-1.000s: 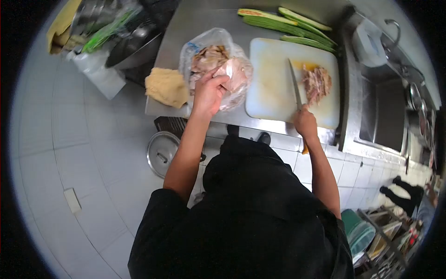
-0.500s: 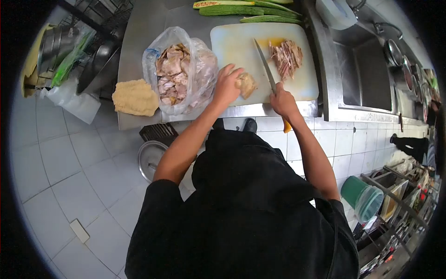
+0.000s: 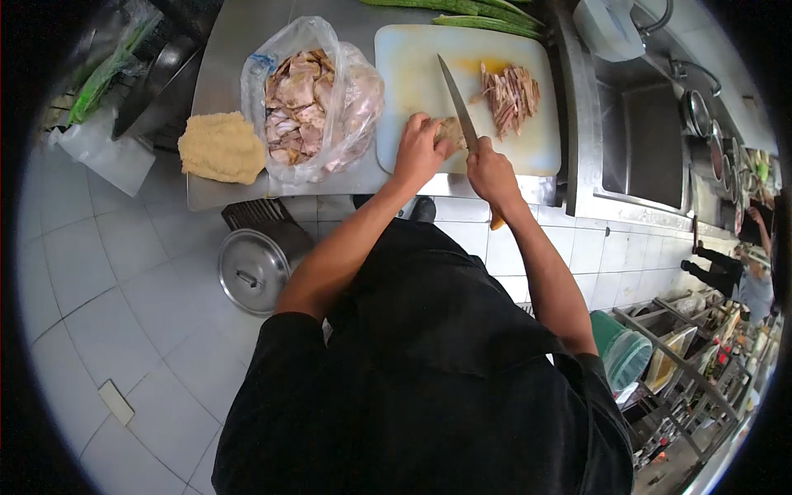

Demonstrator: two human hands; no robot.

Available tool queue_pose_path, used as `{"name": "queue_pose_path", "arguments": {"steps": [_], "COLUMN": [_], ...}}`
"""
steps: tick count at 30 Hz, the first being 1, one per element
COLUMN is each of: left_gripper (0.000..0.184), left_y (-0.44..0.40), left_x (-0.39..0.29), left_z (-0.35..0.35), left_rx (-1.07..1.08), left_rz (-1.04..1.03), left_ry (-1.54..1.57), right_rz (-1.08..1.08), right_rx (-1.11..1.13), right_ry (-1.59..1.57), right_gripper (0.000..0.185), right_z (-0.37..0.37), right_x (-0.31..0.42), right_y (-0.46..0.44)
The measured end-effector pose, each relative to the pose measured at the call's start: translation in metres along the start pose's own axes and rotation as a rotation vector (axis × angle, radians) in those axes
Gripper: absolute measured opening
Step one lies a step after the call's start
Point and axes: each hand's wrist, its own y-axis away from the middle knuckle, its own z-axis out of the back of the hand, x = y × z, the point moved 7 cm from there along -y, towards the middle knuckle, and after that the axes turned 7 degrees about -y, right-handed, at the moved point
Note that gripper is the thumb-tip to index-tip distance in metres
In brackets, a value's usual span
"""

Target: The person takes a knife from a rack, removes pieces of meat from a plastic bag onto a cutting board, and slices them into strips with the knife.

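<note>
On the white cutting board [image 3: 404, 62], my left hand [image 3: 421, 150] has its fingers curled over a pale brown piece of meat [image 3: 450, 129], pressing it down and partly hiding it. My right hand [image 3: 493, 172] is closed around the handle of a long knife [image 3: 457, 97]. The blade lies right beside the meat, its tip pointing away from me. To the right of the blade is a pile of thin meat strips [image 3: 511, 95]. Left of the board stands an open clear plastic bag [image 3: 353, 107] full of meat pieces [image 3: 302, 99].
A tan folded cloth [image 3: 221, 148] lies at the counter's left corner. Green ridged gourds [image 3: 487, 23] lie behind the board. A steel sink [image 3: 639, 136] is at the right. Below the counter stands a lidded pot [image 3: 253, 271]. Another person [image 3: 747, 276] is at the far right.
The knife has moved left, up against the piece of meat. My left fingers have curled further over the meat. The view has shifted slightly.
</note>
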Motion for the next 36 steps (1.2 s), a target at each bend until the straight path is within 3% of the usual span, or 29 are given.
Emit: {"name": "queue_pose_path", "arguments": {"steps": [14, 23, 26, 29, 30, 33, 36], "left_gripper": [0.027, 0.024, 0.026, 0.027, 0.027, 0.025, 0.025], "left_y": [0.002, 0.004, 0.003, 0.005, 0.005, 0.004, 0.005], "left_x": [0.005, 0.009, 0.01, 0.009, 0.009, 0.009, 0.01], "left_z": [-0.003, -0.004, -0.002, -0.002, -0.001, -0.002, -0.003], "left_rx": [-0.125, -0.116, -0.104, -0.086, -0.082, -0.109, -0.117], "left_rz": [-0.106, -0.118, -0.103, -0.075, -0.065, -0.086, -0.075], "left_ry": [0.022, 0.091, 0.123, 0.132, 0.126, 0.129, 0.133], "right_rz": [-0.075, 0.143, -0.137, -0.135, -0.242, -0.056, -0.102], "right_rx": [0.061, -0.04, 0.182, 0.157, 0.179, 0.069, 0.071], "right_ry": [0.094, 0.053, -0.184, -0.067, -0.063, 0.124, 0.09], "right_gripper": [0.024, 0.025, 0.025, 0.025, 0.024, 0.024, 0.024], "right_z": [-0.013, -0.024, 0.002, 0.003, 0.005, -0.009, -0.016], "right_x": [0.006, -0.007, 0.023, 0.021, 0.028, 0.015, 0.008], "right_y": [0.0, -0.076, -0.061, -0.035, -0.024, -0.01, -0.003]}}
